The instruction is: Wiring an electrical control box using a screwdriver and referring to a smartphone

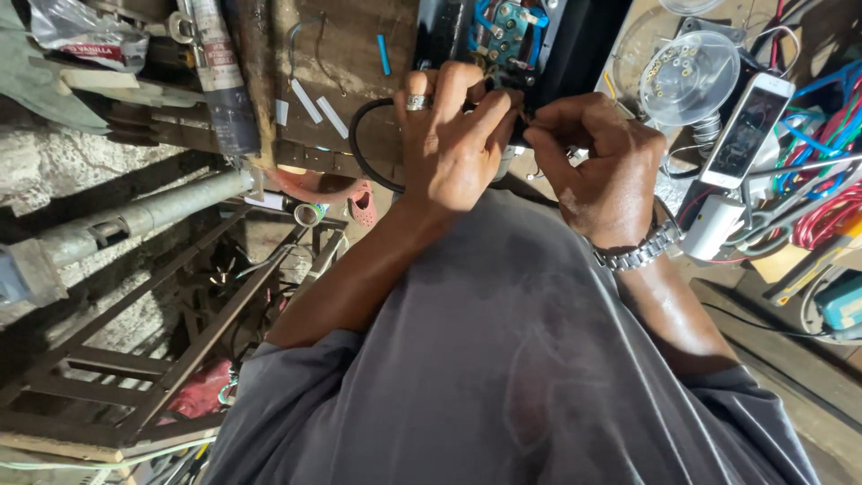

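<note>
Closest to us, our grey shirt [503,359] fills the bottom of the view, a metal watch [636,254] on the right wrist. Just beyond, our left hand [453,135] (ring on one finger) and right hand [593,166] meet fingertip to fingertip, both pinched on something too small to make out, right beside a black cable [356,148]. Farther on sits the blue-wired terminal block [508,27], and off right a white phone [747,130] on the cluttered tabletop [633,27].
</note>
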